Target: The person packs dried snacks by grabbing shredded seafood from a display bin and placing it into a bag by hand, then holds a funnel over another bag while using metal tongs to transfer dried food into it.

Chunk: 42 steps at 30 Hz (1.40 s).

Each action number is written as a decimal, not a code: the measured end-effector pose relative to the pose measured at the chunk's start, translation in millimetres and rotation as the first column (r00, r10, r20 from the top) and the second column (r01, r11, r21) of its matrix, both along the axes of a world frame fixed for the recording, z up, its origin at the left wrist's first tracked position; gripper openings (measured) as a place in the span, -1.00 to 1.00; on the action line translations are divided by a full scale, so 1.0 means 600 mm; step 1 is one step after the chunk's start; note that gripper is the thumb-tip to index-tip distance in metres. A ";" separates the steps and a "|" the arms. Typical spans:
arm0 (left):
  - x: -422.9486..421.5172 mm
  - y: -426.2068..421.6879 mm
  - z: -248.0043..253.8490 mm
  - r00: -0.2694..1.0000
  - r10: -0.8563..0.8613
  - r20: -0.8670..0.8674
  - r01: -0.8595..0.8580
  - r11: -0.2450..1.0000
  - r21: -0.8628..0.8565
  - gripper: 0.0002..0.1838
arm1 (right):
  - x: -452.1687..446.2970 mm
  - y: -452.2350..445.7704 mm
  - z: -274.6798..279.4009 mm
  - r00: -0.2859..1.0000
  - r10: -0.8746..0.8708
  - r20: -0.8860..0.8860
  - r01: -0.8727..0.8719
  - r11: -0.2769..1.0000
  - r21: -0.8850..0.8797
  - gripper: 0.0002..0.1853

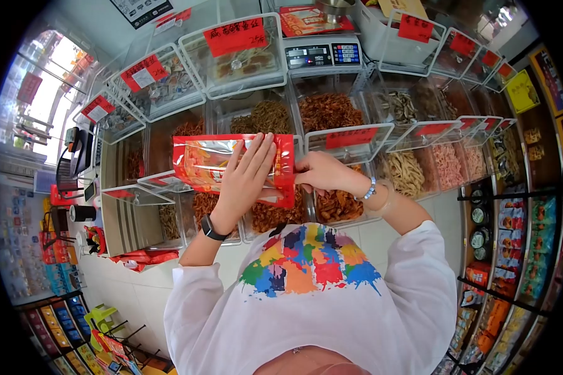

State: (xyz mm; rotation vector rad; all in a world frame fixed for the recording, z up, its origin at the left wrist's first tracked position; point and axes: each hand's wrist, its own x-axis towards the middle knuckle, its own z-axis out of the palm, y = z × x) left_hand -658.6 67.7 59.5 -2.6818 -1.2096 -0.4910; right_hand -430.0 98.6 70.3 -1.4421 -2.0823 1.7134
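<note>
A shiny red and clear plastic snack bag [197,159] lies sideways in front of me, above the food bins. My left hand [250,172] rests flat across its front, fingers stretched out and side by side. On the right, my right hand [324,171] has its fingers closed on the bag's end edge. The bag's contents cannot be made out under the glare and my hand. Below the bag, a clear bin holds reddish-brown dried food [275,215], and another bin of similar dried food [341,203] is just under my right hand.
Clear bins with red price signs [234,36] stand in rows ahead. A digital scale [323,52] sits at the back, with a metal bowl [335,7] above it. Packed shelves [507,250] line the right side. A green stool [101,319] stands low on the left.
</note>
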 end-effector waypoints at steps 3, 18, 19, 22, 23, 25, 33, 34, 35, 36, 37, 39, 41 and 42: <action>-0.001 0.003 0.011 0.995 -0.082 0.060 0.075 0.992 0.102 -0.34 | 0.019 0.002 -0.003 1.000 0.001 0.016 -0.002 0.999 0.045 -0.62; 0.015 -0.017 0.019 0.746 0.414 0.522 -0.178 0.879 -0.443 -0.33 | 0.387 0.003 0.057 0.990 -0.074 -0.117 0.049 0.977 -0.208 -0.59; 0.012 -0.020 0.025 0.706 0.467 0.532 -0.213 0.857 -0.470 -0.37 | 0.412 0.006 0.048 0.992 -0.068 -0.111 0.045 0.979 -0.198 -0.59; -0.042 -0.033 -0.054 0.459 0.606 0.650 -0.264 0.791 -0.551 -0.43 | 0.451 0.048 0.033 0.839 -0.315 -0.444 0.261 0.948 -0.179 -0.58; -0.038 -0.038 -0.052 0.357 0.651 0.669 -0.196 0.753 -0.628 -0.47 | 0.446 0.080 0.035 0.761 -0.445 -0.472 0.409 0.894 -0.183 -0.56; -0.020 -0.043 -0.032 0.244 0.691 0.680 -0.112 0.717 -0.688 -0.50 | 0.423 0.155 0.057 0.633 -0.600 -0.488 0.627 0.768 -0.132 -0.60; 0.017 -0.023 -0.036 0.068 0.643 0.763 -0.114 0.765 -0.634 -0.63 | 0.373 0.637 -0.015 0.647 -0.654 -0.391 0.733 0.393 0.555 -0.59; 0.016 -0.020 -0.036 0.063 0.640 0.765 -0.122 0.766 -0.631 -0.64 | 0.365 0.689 -0.032 0.627 -0.693 -0.355 0.729 0.361 0.582 -0.56; 0.022 -0.015 -0.023 0.067 0.668 0.741 -0.138 0.742 -0.656 -0.65 | 0.356 0.735 -0.047 0.582 -0.749 -0.316 0.742 0.330 0.583 -0.54; 0.023 -0.010 -0.024 0.069 0.680 0.730 -0.148 0.731 -0.667 -0.65 | 0.348 0.771 -0.067 0.585 -0.745 -0.322 0.741 0.329 0.585 -0.54; 0.023 -0.004 -0.025 0.071 0.692 0.718 -0.158 0.719 -0.677 -0.66 | 0.338 0.800 -0.083 0.505 -0.796 -0.333 0.755 0.219 0.618 -0.46; 0.022 0.005 -0.036 0.054 0.685 0.727 -0.162 0.724 -0.670 -0.61 | 0.315 0.822 -0.081 0.410 -0.852 -0.326 0.740 0.102 0.664 -0.31; 0.023 0.015 -0.040 0.060 0.718 0.694 -0.175 0.692 -0.701 -0.50 | 0.302 0.834 -0.088 0.411 -0.867 -0.282 0.709 0.109 0.696 -0.35; 0.023 0.019 -0.042 0.071 0.752 0.655 -0.184 0.655 -0.733 -0.41 | 0.296 0.837 -0.091 0.407 -0.882 -0.238 0.677 0.116 0.727 -0.40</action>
